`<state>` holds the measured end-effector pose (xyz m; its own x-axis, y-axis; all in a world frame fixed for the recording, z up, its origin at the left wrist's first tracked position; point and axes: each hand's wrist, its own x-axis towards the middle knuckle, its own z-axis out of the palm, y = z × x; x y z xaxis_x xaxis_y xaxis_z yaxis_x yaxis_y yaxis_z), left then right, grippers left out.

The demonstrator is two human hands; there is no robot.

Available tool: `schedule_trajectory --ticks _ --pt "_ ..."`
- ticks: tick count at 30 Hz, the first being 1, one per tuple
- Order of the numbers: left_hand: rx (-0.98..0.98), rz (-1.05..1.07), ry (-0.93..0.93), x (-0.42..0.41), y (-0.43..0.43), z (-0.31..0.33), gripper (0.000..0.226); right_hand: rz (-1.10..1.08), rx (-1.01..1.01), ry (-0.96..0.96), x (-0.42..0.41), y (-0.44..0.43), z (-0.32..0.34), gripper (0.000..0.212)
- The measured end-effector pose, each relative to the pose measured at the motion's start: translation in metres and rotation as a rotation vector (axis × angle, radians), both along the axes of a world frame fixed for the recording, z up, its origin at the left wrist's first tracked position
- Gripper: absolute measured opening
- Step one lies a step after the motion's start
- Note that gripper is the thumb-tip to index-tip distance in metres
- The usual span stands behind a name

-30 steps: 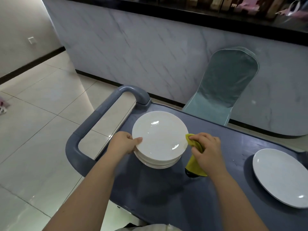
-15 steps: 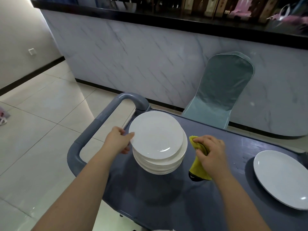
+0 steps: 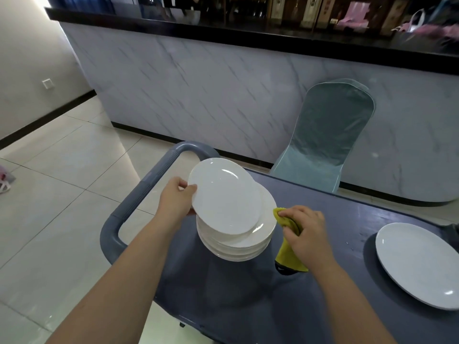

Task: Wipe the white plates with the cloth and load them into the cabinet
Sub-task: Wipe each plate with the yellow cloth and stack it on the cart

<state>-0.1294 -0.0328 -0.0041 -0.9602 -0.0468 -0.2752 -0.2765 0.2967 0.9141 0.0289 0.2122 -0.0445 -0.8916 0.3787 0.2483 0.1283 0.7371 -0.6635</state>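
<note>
- The left hand (image 3: 173, 199) grips the top plate (image 3: 224, 198) at the plate's 9 o'clock edge. The thumb lies over the rim, and the fingers go underneath, mostly hidden.
- That plate sits tilted and shifted toward 10 o'clock over the stack of white plates (image 3: 238, 244). I cannot tell whether its far side touches the stack.
- The right hand (image 3: 306, 234) has its fingers curled round a bunched yellow cloth (image 3: 289, 259), just beside the stack at its 3 o'clock. The cloth's tail hangs down to the service cart (image 3: 335, 219).
- A lone plate (image 3: 419, 264) lies flat on the cart, well apart at 3 o'clock. The cart's handle (image 3: 139, 194) is at 9 o'clock.
- No cabinet is in view.
- Handling, as I judge it:
  - The plates look like glazed ceramic, so they should be stiff, smooth, slippery and quick to chip if knocked rim to rim.
  - One plate should be light enough for one hand, but the whole stack is probably heavy.
  - The rim is the place to hold, pinched thumb above and fingers below, leaving the face free for wiping.
  - The cloth is soft and limp, so it is best kept balled in the palm.
- The risk is the tilted plate sliding off the stack or out of the pinch.
</note>
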Motion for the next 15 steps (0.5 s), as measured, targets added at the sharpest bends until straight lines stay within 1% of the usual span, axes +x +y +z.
schedule_trajectory --ticks 5,8,10,12,13,15 --pt "-0.062 -0.128 0.187 -0.011 0.013 0.058 0.018 0.03 0.026 0.038 -0.005 -0.003 0.003 0.035" --pt "-0.103 -0.215 0.228 -0.014 0.021 0.083 0.017 0.051 0.072 0.099 -0.005 -0.007 0.006 0.038" --pt "-0.073 -0.234 0.187 -0.017 0.017 0.091 0.015 0.086 0.168 0.203 -0.003 -0.008 0.007 0.038" --pt "0.062 -0.208 0.085 -0.02 0.002 0.093 0.008 0.101 0.236 0.311 0.002 -0.009 0.009 0.034" --pt "0.157 -0.189 0.005 -0.019 -0.009 0.091 0.006 0.089 0.226 0.347 0.006 -0.01 0.012 0.03" --pt "0.351 -0.177 -0.187 -0.008 -0.03 0.081 0.013 0.044 0.156 0.408 0.011 -0.008 0.023 0.024"
